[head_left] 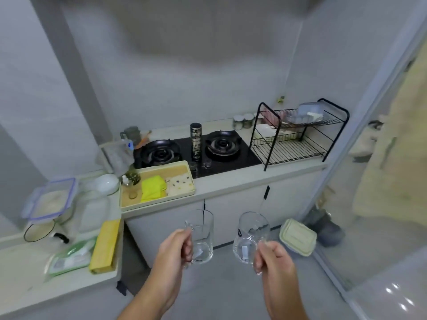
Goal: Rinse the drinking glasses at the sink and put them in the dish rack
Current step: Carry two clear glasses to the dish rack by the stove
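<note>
**Two glasses in hand, sink out of view**

Left hand [178, 248] curls round the handle of the left glass [203, 236]. Right hand [275, 257] grips the handle of the right glass [250, 236] the same way. Both glasses are upright, held in the air before the counter [231, 183], near each other but apart. Wet or dry: cannot tell.

Rack [298, 144] stands at the counter's right end, beside the stove [196, 148]. Its low shelf shows bare wire; the shelves above hold dishes.

Likely step: carrying. Best done with the glasses apart so they don't knock, a firm grip on the handles, and one set down at a time.
</note>
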